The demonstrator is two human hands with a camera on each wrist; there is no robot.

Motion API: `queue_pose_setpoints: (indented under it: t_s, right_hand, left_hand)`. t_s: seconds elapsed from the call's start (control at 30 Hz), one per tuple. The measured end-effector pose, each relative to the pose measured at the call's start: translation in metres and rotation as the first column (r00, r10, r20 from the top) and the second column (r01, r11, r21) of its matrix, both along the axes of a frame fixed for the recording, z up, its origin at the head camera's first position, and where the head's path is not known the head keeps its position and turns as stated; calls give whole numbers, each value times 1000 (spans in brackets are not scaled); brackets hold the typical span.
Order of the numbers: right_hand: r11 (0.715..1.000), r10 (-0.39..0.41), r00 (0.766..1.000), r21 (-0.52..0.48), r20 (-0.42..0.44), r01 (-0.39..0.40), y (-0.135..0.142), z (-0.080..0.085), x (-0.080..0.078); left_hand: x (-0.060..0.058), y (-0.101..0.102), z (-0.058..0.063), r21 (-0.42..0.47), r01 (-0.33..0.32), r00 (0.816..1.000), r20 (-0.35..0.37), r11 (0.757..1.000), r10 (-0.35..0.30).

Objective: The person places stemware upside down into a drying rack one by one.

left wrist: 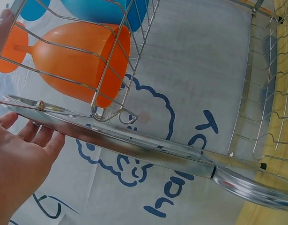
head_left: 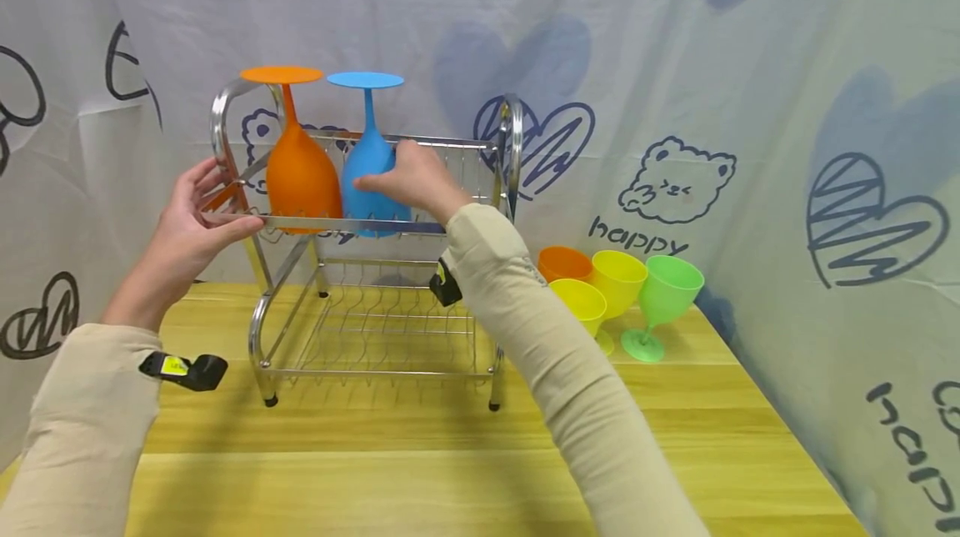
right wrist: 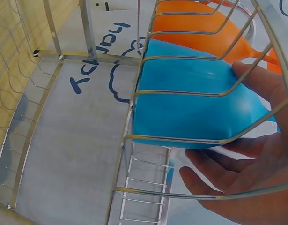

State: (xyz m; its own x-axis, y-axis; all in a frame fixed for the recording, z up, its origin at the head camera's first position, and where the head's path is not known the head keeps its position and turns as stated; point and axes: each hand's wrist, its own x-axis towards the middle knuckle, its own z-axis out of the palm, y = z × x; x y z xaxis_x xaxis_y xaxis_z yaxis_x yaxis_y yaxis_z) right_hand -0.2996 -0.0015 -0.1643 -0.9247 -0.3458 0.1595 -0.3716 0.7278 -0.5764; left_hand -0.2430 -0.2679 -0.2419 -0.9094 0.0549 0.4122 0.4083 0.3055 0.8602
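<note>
On the wooden bench (head_left: 450, 470), right of the rack, four goblets stand close together: an orange one (head_left: 564, 262), two yellow ones (head_left: 619, 277) (head_left: 579, 302) and a green goblet (head_left: 667, 287). A printed cloth backdrop (head_left: 750, 103) hangs behind.

Orange cup (head_left: 564, 263) half behind yellow cups (head_left: 600, 291)
</note>
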Motion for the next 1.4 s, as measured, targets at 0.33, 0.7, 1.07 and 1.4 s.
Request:
queue_pose_setpoints:
  t_s: [0.33,0.7,1.07,1.4]
  right_hand:
    - [994,11,999,105,-31,-7,10,25,15]
    - [991,115,910,110,-399,-77,56,55,78]
    - [961,11,723,-192,-691,-198,143,12,107]
    - [964,-143,811,-265,-567,-16,195,-47,85]
  left_hand:
    - [3,1,-3,-49,-43,999,0,998,43]
    - [22,9,-10,150,-207,973,-67,967,219]
    - [61,32,-2,496,-126,925,-255,859,282]
    - [92,54,-2,401,83,884,-452,912,118]
